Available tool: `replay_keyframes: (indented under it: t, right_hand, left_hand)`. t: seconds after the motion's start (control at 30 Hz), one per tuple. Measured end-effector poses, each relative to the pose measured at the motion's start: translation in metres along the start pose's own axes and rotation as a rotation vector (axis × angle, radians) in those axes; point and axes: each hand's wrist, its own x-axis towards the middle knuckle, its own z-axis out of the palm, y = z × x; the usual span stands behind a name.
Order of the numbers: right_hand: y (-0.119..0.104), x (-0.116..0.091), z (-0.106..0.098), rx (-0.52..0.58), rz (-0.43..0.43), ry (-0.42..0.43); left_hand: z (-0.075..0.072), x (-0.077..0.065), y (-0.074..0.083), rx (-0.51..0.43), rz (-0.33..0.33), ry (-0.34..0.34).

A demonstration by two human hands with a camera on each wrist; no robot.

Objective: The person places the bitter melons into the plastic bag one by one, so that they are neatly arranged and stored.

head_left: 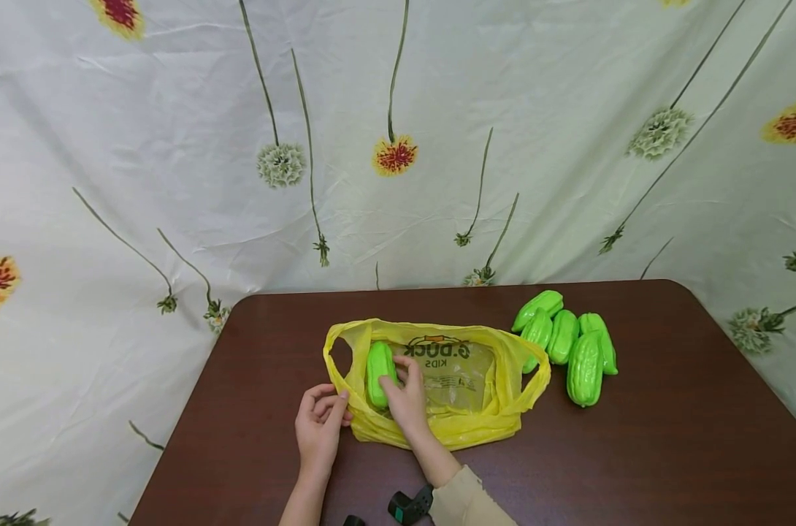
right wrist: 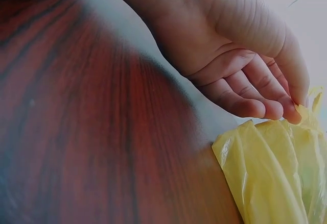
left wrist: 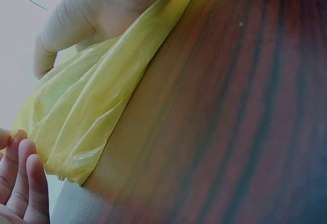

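A bright green, ridged bitter melon (head_left: 379, 369) lies inside the left end of a yellow plastic bag (head_left: 448, 435) whose mouth is spread wide. My right hand (head_left: 407, 398) reaches over the near rim and grips the melon at its right side with thumb and fingertips. Just outside the bag, my left hand (head_left: 320, 427) pinches the rim at the left, near the handle loop. The right wrist view shows a hand (right wrist: 230, 55) pinching the bag's edge (right wrist: 265, 173) between thumb and forefinger. The melon is not clearly visible in the wrist views.
Several more green bitter melons (head_left: 583, 369) lie in a cluster to the right of the bag, one partly behind its right handle. The dark brown table (head_left: 240, 409) ends at a flower-patterned cloth (head_left: 345, 219) behind. A black device (head_left: 411, 505) sits by the right sleeve.
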Motion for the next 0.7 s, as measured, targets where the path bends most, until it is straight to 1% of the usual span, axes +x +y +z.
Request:
replay_keyframes:
  t: [0.1,0.17,0.3,0.43,0.6,0.63,0.7]
  right_hand:
    - [-0.012,-0.005,-0.001,0.005,-0.01,-0.01]
    - [-0.015,-0.006,-0.001,0.014,-0.018,-0.015]
    - [-0.002,-0.001,-0.001,0.01,-0.034,-0.011]
    - [0.01,0.003,-0.001,-0.029,-0.051,0.011]
    - [0.011,0.002,-0.002,-0.083,-0.054,0.013]
    - [0.003,-0.001,-0.002,-0.089,-0.051,0.01]
    - [0.001,-0.002,-0.003,-0.098,-0.047,0.009]
  left_hand:
    - [0.0,0.0,0.0,0.0,-0.004,0.002]
    - [0.0,0.0,0.0,0.002,-0.004,0.002]
    - [0.0,0.0,0.0,-0.002,0.011,-0.002]
    - [0.001,0.001,0.0,-0.009,0.028,-0.007]
    - [0.001,0.0,0.001,-0.015,0.024,-0.01]
    - [0.001,0.0,0.001,-0.015,0.022,-0.008]
    - [0.0,0.0,0.001,-0.013,0.021,-0.005]
